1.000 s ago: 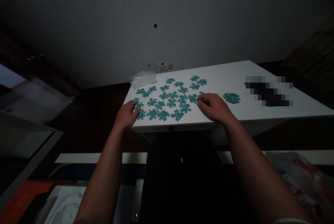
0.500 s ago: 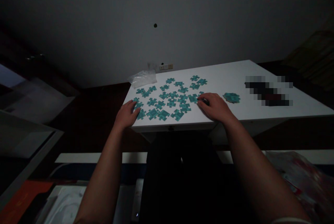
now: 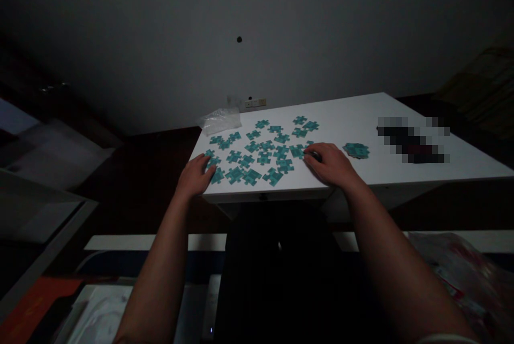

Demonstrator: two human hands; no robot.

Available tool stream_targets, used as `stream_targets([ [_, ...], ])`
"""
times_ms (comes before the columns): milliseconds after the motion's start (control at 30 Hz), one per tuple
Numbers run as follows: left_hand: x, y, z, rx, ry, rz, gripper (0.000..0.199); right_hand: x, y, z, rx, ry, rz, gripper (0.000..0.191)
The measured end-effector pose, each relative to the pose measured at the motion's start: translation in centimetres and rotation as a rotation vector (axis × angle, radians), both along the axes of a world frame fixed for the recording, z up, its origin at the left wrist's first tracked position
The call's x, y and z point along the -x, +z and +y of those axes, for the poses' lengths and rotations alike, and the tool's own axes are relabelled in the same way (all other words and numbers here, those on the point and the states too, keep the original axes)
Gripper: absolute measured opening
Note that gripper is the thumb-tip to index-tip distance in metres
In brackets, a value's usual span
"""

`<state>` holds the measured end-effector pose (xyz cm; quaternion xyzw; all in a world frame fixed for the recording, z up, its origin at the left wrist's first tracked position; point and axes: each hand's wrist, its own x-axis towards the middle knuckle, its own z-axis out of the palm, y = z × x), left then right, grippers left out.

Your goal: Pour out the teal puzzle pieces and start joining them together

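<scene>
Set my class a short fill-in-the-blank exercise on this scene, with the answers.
Teal jigsaw pieces lie scattered on a ____ table.
A clear plastic bag lies at the table's far ____ corner.
A round clump of pieces lies to the ____ of the right hand.

Answers: white; left; right.

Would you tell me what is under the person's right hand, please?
A dark object shows beneath the fingers of the right hand, near a teal jigsaw piece; the hand covers the rest, so what it is cannot be told.
</scene>
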<state>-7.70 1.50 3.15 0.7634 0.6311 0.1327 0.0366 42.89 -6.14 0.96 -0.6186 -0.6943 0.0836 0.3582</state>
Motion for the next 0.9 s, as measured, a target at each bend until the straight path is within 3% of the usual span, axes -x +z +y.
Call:
stream_targets([
  [900, -0.56, 0.53, -0.08, 0.16, 0.008, 0.122, 0.09, 0.06, 0.4, -0.24, 0.013, 0.018, 0.008, 0.039],
])
